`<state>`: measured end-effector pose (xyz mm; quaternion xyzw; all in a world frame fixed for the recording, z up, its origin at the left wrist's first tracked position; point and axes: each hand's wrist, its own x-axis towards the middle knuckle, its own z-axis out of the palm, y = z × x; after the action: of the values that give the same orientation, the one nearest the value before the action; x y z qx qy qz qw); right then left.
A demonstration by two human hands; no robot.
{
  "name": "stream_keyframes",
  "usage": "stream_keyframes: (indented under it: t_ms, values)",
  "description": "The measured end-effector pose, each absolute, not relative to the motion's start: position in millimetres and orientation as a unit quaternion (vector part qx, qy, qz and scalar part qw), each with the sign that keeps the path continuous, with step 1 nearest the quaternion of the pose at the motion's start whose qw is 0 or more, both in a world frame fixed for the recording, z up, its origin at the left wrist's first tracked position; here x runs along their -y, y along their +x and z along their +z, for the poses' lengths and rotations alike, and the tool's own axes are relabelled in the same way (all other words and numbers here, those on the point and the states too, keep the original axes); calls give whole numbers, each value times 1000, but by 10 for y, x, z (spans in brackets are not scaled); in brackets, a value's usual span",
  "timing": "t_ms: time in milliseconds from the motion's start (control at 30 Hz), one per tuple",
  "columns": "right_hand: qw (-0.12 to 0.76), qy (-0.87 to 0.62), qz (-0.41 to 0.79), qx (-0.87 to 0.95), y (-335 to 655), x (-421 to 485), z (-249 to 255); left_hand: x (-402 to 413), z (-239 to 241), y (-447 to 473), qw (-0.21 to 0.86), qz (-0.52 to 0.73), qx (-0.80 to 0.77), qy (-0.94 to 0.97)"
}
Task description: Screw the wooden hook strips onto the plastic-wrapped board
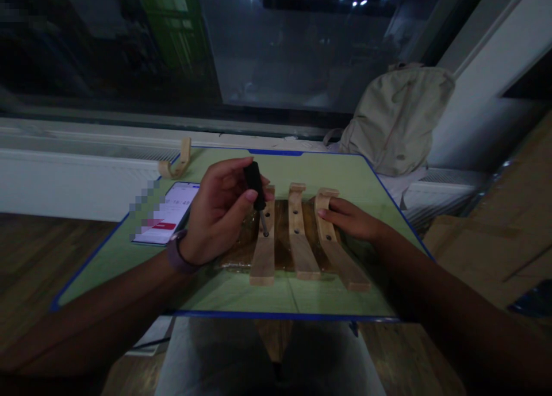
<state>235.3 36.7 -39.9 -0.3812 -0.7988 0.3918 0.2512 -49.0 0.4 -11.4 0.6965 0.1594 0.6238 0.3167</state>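
Observation:
My left hand (218, 212) grips a black-handled screwdriver (256, 189), its metal tip pointing down at the left wooden slat (264, 252). Three light wooden slats with hooked far ends lie side by side on a darker brown board (282, 235). On the right slat (340, 258) rests my right hand (351, 219), fingers flat and spread over its upper part. The middle slat (299, 241) lies untouched between the two. A watch band sits on my left wrist.
A green table top with a blue rim (276, 315) holds everything. A phone (166, 212) with a lit screen lies left of my left hand. A spare curved wooden piece (176, 163) sits at the far left corner. A beige backpack (397, 120) leans by the window.

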Motion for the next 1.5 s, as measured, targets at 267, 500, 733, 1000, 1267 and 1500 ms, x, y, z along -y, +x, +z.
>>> stream_keyframes:
  t_ms: [267,500,733,1000,1267,1500]
  values:
    - [251,-384,393,797,2377,-377,-405,-58,-136,-515,289,627,-165,705]
    - [246,-390,396,794,2399,-389,-429,9,-86,-482,311,620,-166,701]
    - [244,-387,382,803,2379,-386,-412,0,-83,-497,295,633,-153,699]
    - [245,-392,396,794,2369,-380,-413,-1,-99,-497,292,623,-169,705]
    - [254,-393,393,792,2393,-384,-430,9,-78,-499,312,616,-157,706]
    - [260,-377,403,792,2390,-396,-447,39,-81,-490,341,616,-179,687]
